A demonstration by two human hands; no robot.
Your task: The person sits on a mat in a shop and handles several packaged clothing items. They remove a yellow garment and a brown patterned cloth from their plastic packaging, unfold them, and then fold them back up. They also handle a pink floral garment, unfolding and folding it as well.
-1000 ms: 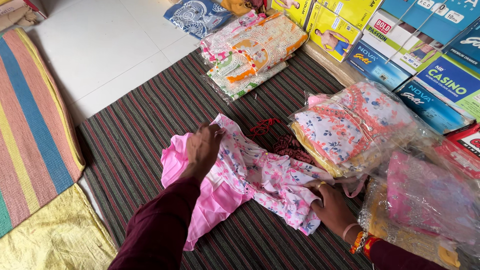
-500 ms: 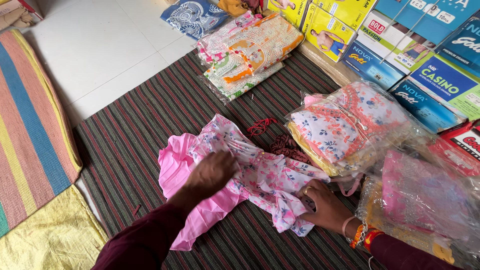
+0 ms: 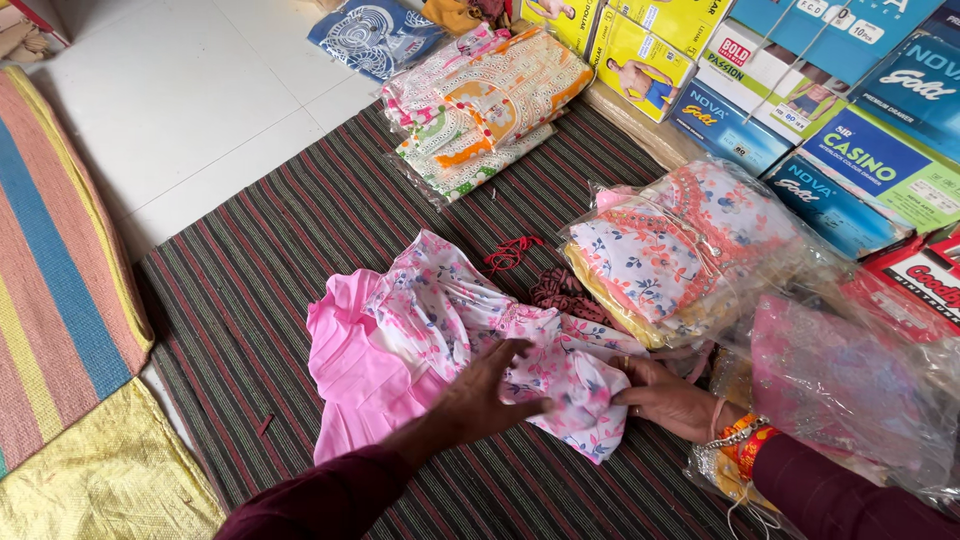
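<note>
My left hand [image 3: 485, 395] lay flat, fingers spread, palm pressed on pink floral garment [image 3: 450, 335]; gripped nothing. My right hand [image 3: 668, 397] rested at garment's folded right edge, fingers loosely curled against cloth; whether they pinched fabric, could not tell. Garment lay partly folded on striped dark mat [image 3: 300, 240], mid-floor. Bagged floral garments [image 3: 680, 250] just right of it. Red thread [image 3: 510, 252] lay just above garment.
</note>
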